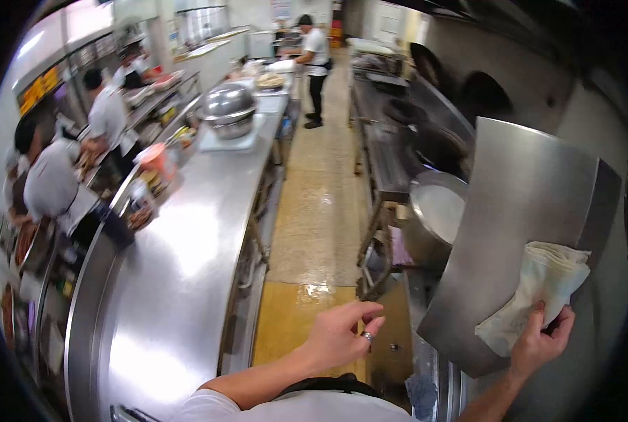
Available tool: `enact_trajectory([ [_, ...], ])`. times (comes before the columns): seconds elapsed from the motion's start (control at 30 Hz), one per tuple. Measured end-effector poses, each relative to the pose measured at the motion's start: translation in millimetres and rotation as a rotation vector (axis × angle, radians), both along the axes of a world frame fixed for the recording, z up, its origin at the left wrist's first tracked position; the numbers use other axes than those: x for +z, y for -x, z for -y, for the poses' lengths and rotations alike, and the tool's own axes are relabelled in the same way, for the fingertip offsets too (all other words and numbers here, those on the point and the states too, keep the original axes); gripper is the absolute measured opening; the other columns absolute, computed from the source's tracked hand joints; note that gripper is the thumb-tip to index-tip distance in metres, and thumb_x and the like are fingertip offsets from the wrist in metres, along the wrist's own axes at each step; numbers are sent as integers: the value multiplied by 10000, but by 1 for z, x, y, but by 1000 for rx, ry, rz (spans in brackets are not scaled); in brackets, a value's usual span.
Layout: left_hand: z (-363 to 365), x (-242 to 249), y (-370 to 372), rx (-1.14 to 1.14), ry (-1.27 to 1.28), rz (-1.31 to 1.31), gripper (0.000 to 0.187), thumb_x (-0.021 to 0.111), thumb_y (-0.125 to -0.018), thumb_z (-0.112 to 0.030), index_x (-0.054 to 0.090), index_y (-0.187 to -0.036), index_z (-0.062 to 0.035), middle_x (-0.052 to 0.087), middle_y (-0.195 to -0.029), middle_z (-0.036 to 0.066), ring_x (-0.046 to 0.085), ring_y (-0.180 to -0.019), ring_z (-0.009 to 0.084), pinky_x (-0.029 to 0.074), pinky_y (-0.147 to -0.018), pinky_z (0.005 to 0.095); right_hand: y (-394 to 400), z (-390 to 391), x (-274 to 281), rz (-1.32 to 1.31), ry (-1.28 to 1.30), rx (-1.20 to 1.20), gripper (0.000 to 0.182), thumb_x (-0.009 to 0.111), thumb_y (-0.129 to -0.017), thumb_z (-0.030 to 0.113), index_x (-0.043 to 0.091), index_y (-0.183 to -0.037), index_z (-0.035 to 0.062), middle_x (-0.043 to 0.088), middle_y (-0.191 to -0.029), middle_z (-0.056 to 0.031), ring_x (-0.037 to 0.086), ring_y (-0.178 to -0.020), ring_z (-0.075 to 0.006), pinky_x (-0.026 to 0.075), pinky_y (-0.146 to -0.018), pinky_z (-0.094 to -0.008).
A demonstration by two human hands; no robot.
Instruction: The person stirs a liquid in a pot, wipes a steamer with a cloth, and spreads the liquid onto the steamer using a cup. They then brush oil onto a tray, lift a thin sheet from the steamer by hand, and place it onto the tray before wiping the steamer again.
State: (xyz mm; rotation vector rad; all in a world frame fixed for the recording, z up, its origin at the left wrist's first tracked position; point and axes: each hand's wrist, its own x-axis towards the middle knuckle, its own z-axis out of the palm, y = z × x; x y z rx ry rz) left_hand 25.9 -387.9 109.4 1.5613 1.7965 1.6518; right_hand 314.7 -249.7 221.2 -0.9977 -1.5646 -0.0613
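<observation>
My right hand [543,337] is closed on a folded cream cloth [539,288], with the thumb on top of it. The cloth lies in front of a large curved metal sheet [518,190] at the right. Near the middle, my left hand [343,330] hangs over the floor with its fingers curled and a ring on one finger. Its thumb and forefinger are a little apart, and nothing shows between them.
A long steel counter [180,281] runs along the left, with a domed metal pot [228,111] farther back. At right stand a big pot [437,211] and woks [437,144]. Several people work at left; one person [316,63] stands at the aisle's far end.
</observation>
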Motion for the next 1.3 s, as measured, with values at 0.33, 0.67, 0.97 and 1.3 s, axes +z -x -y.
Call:
enact_trajectory([
  [0.33,157,-37,136,527,52,74,252,793,-861,-131,732,-1095,-57,727,-839,91,630,-584,170,513,-561,298,331,24,8,342,23,717,172,720,-770,11,603,-895,-4,588,-737,-84,560,-657,-166,475,-636,-323],
  [0.67,250,-136,201,1178,432,343,293,749,-895,-202,714,-1157,-76,739,-923,125,709,-795,321,560,-745,413,626,99,-147,609,109,1342,209,733,-736,111,636,-876,-9,666,-771,-224,670,-705,-413,532,-666,-458],
  [0.97,258,-131,177,1645,604,630,307,720,-905,-244,711,-1160,-72,749,-974,143,714,-911,352,557,-806,449,776,204,-257,837,164,1695,251,715,-749,178,644,-876,-26,691,-801,-256,684,-781,-452,532,-741,-525],
  [1.3,244,-148,145,1929,538,805,311,741,-894,-260,722,-1132,-60,754,-983,146,722,-895,353,565,-803,450,818,304,-301,985,244,1692,343,708,-733,215,690,-911,-77,708,-870,-308,690,-858,-489,544,-816,-529],
])
